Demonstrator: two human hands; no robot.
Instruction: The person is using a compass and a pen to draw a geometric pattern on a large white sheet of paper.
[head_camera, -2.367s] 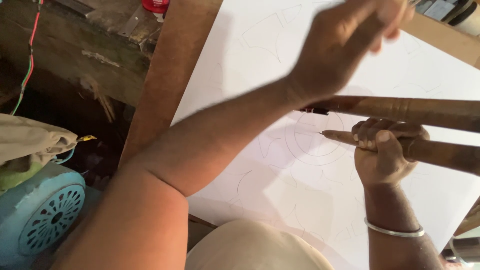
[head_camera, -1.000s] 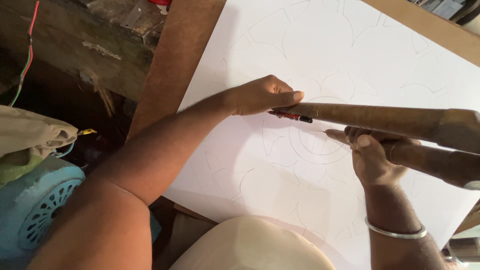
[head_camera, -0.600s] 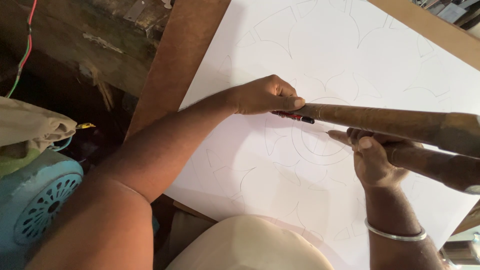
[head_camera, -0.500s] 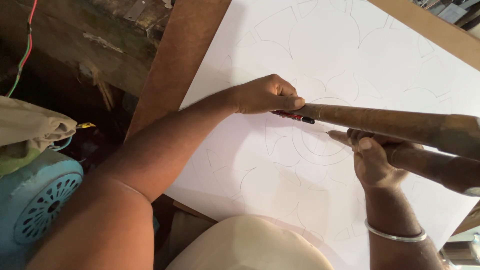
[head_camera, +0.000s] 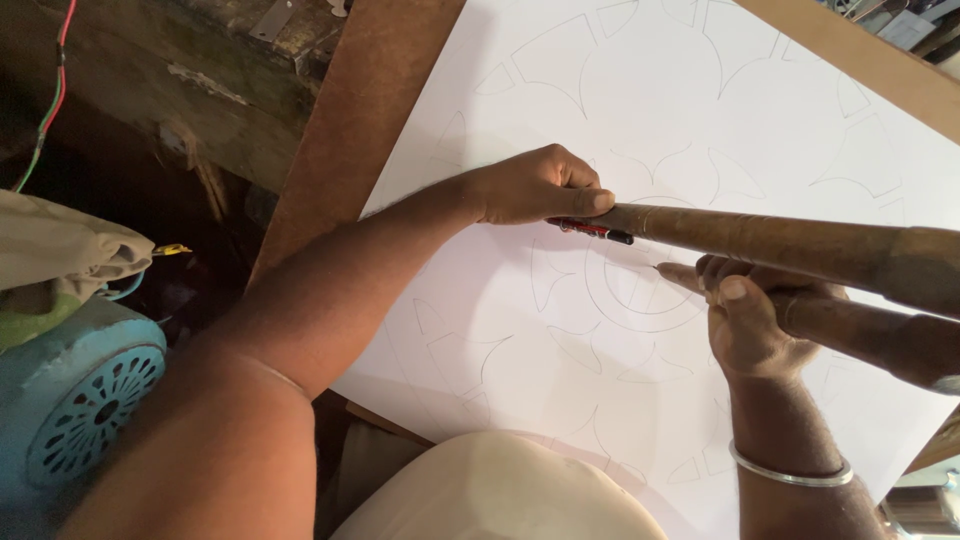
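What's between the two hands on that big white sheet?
In the head view, only bare white sheet with faint pencilled curves separates the left hand from the right hand.

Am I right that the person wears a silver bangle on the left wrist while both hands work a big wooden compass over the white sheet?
Not quite: the head view shows the silver bangle on the right wrist. The rest holds: the left hand and right hand work the wooden compass over the white sheet.

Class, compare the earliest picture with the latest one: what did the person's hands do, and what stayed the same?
The left hand, raised at first, came down onto the white sheet and gripped the pen end of the upper wooden leg. The right hand stayed clamped on the lower wooden leg; the sheet did not move.
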